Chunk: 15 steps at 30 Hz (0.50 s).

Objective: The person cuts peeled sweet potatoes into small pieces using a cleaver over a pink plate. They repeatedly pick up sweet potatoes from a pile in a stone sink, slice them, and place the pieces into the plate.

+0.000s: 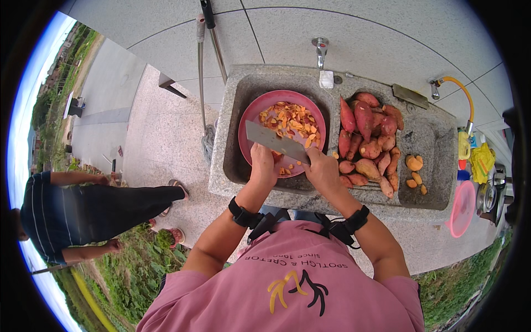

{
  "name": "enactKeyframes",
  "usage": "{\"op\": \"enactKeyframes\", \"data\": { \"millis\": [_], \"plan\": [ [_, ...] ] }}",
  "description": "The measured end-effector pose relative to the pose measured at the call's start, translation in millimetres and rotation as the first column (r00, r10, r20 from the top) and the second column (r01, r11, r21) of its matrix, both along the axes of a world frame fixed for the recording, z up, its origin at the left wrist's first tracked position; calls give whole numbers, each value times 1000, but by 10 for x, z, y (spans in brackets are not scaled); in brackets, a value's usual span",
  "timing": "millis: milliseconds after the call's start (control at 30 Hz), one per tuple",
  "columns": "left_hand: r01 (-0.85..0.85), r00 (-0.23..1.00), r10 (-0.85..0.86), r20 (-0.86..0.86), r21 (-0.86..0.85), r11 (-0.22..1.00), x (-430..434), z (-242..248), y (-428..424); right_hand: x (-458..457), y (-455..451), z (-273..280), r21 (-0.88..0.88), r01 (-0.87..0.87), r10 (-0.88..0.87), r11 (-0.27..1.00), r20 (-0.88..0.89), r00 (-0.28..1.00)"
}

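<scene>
My right hand (323,169) grips the handle of a broad metal cleaver (277,142), whose blade reaches left over a pink plastic basin (245,124). Close beneath the blade, my left hand (264,164) is closed around a piece of sweet potato (276,156), mostly hidden by the blade and fingers. Many small cut pieces of orange sweet potato (293,120) lie in the basin, which stands in the left bowl of a stone sink. Red-skinned whole sweet potatoes (365,120) are heaped right of the basin. Several peeled or cut pieces (414,163) lie in the right bowl.
The stone sink (261,70) has a metal tap (320,52) behind it. A second tap (434,89) carries a yellow hose. Mop handles (200,74) lean at the left. Another person (83,211) is on the left. A pink plastic bowl (462,209) is beyond the sink's right end.
</scene>
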<state>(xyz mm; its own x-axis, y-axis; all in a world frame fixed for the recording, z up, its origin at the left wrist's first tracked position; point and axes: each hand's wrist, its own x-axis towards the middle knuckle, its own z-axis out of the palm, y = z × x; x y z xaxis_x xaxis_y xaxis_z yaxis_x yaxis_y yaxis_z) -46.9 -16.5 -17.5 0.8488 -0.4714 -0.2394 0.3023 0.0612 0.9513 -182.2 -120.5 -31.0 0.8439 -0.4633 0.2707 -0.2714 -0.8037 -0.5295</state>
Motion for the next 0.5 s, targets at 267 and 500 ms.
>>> {"op": "enactKeyframes", "data": {
  "millis": [267, 500],
  "plan": [
    [88, 732, -215, -647, -224, 971, 242, 215, 62, -113, -129, 53, 133, 146, -124, 980, -158, 980],
    [-11, 670, -150, -727, -211, 977, 51, 199, -41, 34, 164, 272, -56, -66, 70, 996, 65, 995]
  ]
}}
